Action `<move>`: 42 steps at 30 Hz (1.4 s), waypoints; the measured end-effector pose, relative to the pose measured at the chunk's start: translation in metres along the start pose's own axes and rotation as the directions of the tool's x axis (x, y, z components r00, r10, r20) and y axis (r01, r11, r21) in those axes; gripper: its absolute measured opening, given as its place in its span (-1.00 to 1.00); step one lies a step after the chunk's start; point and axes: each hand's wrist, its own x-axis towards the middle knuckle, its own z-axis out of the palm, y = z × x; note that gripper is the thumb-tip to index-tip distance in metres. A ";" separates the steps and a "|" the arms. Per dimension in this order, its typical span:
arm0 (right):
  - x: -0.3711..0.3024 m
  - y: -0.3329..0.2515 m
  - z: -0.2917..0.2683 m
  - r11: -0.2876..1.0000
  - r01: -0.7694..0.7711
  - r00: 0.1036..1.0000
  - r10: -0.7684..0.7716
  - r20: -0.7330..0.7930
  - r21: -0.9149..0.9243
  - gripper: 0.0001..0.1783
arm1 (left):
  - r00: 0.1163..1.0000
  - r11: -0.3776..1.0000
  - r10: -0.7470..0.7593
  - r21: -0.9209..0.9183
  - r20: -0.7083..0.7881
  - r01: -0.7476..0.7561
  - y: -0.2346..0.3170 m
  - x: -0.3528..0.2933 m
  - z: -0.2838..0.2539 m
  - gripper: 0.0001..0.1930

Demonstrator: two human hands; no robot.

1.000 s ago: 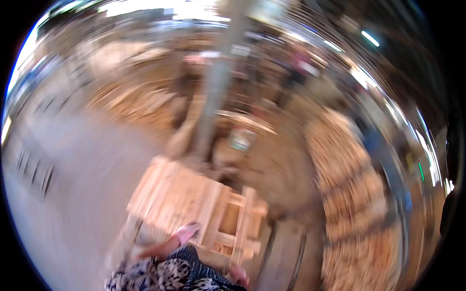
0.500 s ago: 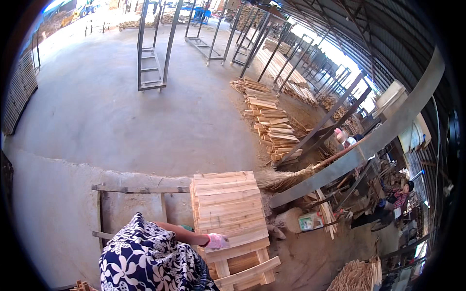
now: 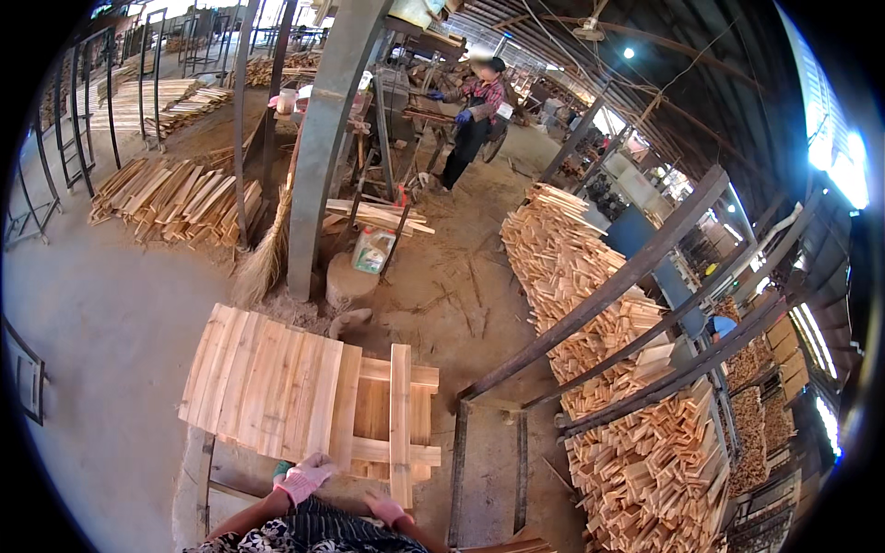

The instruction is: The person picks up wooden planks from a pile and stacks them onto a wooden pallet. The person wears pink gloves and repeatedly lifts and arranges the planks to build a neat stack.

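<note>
A stack of light wooden planks [image 3: 267, 378] lies side by side in front of me. At its right end, two crosswise slats [image 3: 419, 455] stick out under a single loose board [image 3: 399, 415]. My left hand [image 3: 306, 476], in a pink and white glove, touches the near edge of the planks with fingers stretched forward. Low beside the loose board's near end is my right hand [image 3: 384, 507], its fingers extended and nothing visible in them. A small green thing [image 3: 281, 470] shows beside my left hand; its kind is unclear.
A metal post [image 3: 323, 157] and straw broom [image 3: 263, 258] stand beyond the stack. Dark slanting bars [image 3: 599, 286] cross before a large heap of wood pieces [image 3: 636, 452] at right. A co-worker [image 3: 475, 111] stands farther back. More planks [image 3: 175, 203] lie at far left.
My view has swung right, so the plank stack appears turned and farther left. The gloved hand has moved from the planks' top to their near edge, and my other hand has come into view.
</note>
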 end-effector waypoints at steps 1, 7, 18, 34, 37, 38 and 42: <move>-0.021 0.009 0.004 0.992 -0.102 0.992 0.096 0.085 0.079 -0.57 | 0.997 0.998 0.036 -0.046 0.063 -0.033 0.004 0.001 -0.006 -0.72; -0.150 0.037 0.011 0.740 -0.619 0.784 0.568 0.249 0.262 -0.50 | 0.952 0.966 0.254 0.000 0.170 -0.257 0.133 0.007 -0.001 -0.67; -0.098 -0.008 0.002 0.694 -0.558 0.818 0.552 0.161 0.455 -0.48 | 0.931 0.930 0.053 0.322 0.362 -0.178 0.090 -0.001 0.063 -0.55; -0.103 -0.040 0.012 0.872 -0.431 0.888 0.455 -0.059 0.232 -0.39 | 0.806 0.747 0.000 0.536 0.592 -0.393 0.042 0.053 0.056 -0.41; -0.134 -0.050 0.042 0.897 -0.416 0.904 0.425 -0.036 0.146 -0.41 | 0.828 0.683 -0.054 0.626 0.558 -0.376 0.041 0.068 0.031 -0.46; -0.143 -0.042 0.057 0.893 -0.414 0.898 0.433 -0.085 0.174 -0.40 | 0.854 0.663 -0.071 0.664 0.516 -0.346 0.019 0.088 0.018 -0.48; -0.148 -0.021 0.070 0.520 -0.630 0.738 0.633 0.235 0.577 -0.47 | 0.906 0.273 -0.160 0.899 0.393 -0.342 -0.050 0.124 -0.050 -0.64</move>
